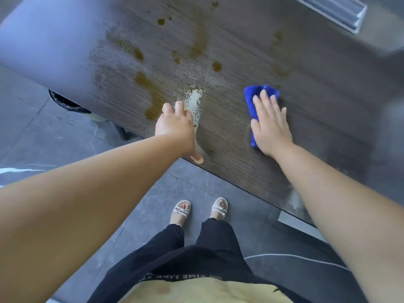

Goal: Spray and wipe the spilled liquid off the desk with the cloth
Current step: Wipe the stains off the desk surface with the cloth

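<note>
The dark wood-grain desk (240, 132) carries brown spilled liquid (150, 92) in streaks and drops, with a misty film of fine droplets around them. A whitish foamy puddle (194, 99) lies near the front edge. My left hand (177, 127) rests on the desk beside that puddle, fingers apart and holding nothing, its thumb at the desk's edge. My right hand (271, 125) presses flat on a folded blue cloth (260, 95), which lies on the desk to the right of the spill. No spray bottle is in view.
A grey metal grille (336, 12) sits at the far right corner of the desk. Under the desk's left side a black bin (65, 103) shows. My feet in white sandals (201, 209) stand on grey floor tiles before the desk.
</note>
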`<state>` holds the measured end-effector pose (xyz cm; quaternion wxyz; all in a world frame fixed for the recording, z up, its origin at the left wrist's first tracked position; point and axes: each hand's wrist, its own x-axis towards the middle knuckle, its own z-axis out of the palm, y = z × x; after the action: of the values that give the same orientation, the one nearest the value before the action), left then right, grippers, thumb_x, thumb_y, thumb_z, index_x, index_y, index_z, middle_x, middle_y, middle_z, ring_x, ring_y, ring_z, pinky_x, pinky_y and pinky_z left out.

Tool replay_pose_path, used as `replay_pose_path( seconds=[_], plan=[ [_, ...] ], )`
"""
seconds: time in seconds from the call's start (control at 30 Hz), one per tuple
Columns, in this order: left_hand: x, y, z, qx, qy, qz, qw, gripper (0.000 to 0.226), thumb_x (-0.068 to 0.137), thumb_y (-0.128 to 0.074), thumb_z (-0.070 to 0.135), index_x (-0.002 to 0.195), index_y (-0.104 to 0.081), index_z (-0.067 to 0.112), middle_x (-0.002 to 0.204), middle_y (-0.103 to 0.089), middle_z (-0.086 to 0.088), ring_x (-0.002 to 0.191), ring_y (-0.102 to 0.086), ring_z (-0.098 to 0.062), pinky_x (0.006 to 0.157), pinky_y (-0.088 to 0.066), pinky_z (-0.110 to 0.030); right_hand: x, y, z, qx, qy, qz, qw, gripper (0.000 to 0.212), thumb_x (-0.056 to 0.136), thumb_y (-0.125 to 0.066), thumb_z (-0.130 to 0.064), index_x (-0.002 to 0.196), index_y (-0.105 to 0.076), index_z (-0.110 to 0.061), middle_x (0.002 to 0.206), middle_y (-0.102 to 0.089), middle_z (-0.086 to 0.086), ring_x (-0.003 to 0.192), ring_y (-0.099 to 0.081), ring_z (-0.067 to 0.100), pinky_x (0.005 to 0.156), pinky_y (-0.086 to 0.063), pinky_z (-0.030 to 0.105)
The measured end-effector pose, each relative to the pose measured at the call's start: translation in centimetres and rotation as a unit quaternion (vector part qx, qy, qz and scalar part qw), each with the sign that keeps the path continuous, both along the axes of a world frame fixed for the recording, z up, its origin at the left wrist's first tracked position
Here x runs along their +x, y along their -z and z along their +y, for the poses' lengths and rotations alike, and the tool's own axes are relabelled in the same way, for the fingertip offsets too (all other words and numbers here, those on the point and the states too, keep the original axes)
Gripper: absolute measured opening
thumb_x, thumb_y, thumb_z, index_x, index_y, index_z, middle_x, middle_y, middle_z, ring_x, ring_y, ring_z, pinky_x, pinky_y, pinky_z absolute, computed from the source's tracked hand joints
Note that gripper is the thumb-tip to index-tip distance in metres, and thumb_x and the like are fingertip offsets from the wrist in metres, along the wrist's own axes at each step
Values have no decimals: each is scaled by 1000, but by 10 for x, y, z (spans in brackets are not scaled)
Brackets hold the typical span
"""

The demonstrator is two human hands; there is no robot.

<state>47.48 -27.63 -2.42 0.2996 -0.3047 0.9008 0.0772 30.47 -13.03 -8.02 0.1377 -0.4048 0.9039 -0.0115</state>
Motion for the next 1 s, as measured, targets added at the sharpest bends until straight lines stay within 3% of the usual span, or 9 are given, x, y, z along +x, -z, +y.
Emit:
replay_pose_path(
  seconds=[0.13, 0.27, 0.4, 0.53, 0.63, 0.7, 0.87, 0.93, 1.0],
  plan=[
    [-2, -1, 1, -4, 4, -10, 1000, 122, 51, -73, 72, 141, -25, 5, 134, -26, -10, 123, -27, -30, 85, -41, -34, 25, 4, -79, -34, 210, -1, 977, 69, 97, -29, -51, 151, -9, -14, 159, 2, 6, 145, 4, 28, 115, -2, 50],
    [-1, -1, 1, -8, 8, -13, 1000, 123, 52, -73, 73, 142, -23, 5, 138, -24, -11, 127, -24, -33, 95, -40, -37, 61, 6, -66, -48, 23, -1, 999, 60, 100, -30, -39, 151, -12, -14, 159, -2, 7, 145, 0, 29, 115, -4, 50],
    [0, 0, -1, -4, 8, -1, 1000, 123, 51, -73, 73, 141, -25, 5, 135, -26, -11, 123, -27, -32, 91, -41, -35, 43, 4, 15, -74, -202, -31, 976, 58, 89, -33, -28, 145, -35, -14, 155, -25, 6, 143, -18, 28, 112, -11, 56],
    [0, 1, -1, 1, -1, 7, 1000, 121, 49, -75, 72, 139, -28, 5, 134, -26, -10, 121, -27, -31, 85, -41, -35, 4, 4, -1, -48, 0, 5, 999, 55, 95, -32, -24, 149, -23, -16, 158, -12, 2, 145, -8, 25, 114, -9, 57],
    [-2, 0, -1, -6, 6, -2, 1000, 123, 49, -73, 74, 139, -27, 6, 134, -26, -10, 121, -27, -30, 84, -40, -33, 23, 5, -56, -69, 193, 16, 979, 57, 98, -33, -34, 150, -16, -17, 159, -4, 1, 146, -1, 23, 114, -5, 53],
    [-2, 0, -2, -10, 6, 0, 1000, 123, 48, -74, 74, 139, -27, 7, 134, -27, -10, 122, -27, -30, 84, -42, -34, 48, 8, -69, -67, 159, 10, 985, 61, 97, -35, -36, 151, -14, -17, 159, -2, 1, 146, 0, 24, 114, -4, 51],
    [-4, -1, -3, 20, -41, 5, 999, 119, 53, -72, 73, 141, -27, 9, 142, -21, -10, 129, -23, -33, 90, -44, -39, 73, 7, 13, -99, -154, -38, 982, 57, 88, -35, -22, 145, -34, -13, 155, -24, 5, 143, -17, 27, 112, -14, 54],
    [-12, -5, -4, 39, -75, 22, 996, 115, 55, -72, 72, 141, -28, 9, 146, -17, -10, 131, -21, -34, 93, -43, -42, 52, 6, 60, -90, -133, -25, 987, 58, 86, -32, -23, 143, -38, -13, 153, -28, 4, 142, -22, 27, 110, -18, 58],
    [-26, -7, -1, 32, -62, 55, 996, 109, 59, -73, 68, 140, -30, 10, 146, -15, -9, 132, -20, -33, 94, -42, -41, 20, 3, 79, -73, -21, -15, 997, 58, 89, -30, -22, 146, -31, -15, 156, -20, 2, 144, -15, 25, 112, -13, 58]
  ],
)
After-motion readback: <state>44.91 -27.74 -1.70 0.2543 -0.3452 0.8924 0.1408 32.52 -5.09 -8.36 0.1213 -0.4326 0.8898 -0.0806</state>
